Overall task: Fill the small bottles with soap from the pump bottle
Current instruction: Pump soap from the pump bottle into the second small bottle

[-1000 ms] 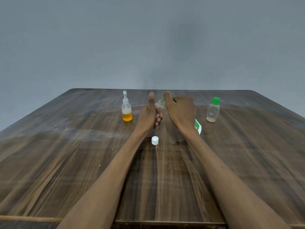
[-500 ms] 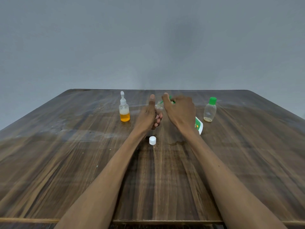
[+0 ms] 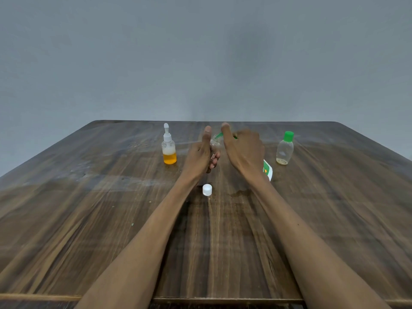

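A small clear bottle (image 3: 215,145) is being held upright above the middle of the worktop (image 3: 89,208) by the left hand (image 3: 200,155), whose fingers are being kept curled round its body with the thumb raised. The pump bottle (image 3: 267,169) is being gripped from above by the right hand (image 3: 244,150), closed over its top; only a white and green part of its body is being shown below the wrist, and its green spout (image 3: 219,135) is being aimed at the small bottle's open mouth. A loose white cap (image 3: 207,189) is lying on the worktop just in front of the left wrist, presumably taken from the bottle being filled. To the left, a spray-topped bottle (image 3: 169,150) partly full of orange liquid is standing closed. To the right, a green-capped bottle (image 3: 285,149) is standing closed with only a thin layer of liquid at its bottom, so it is being judged as not yet filled. How much soap is in the held bottle cannot be told. The task is being judged as roughly midway, with capping and another filling left.
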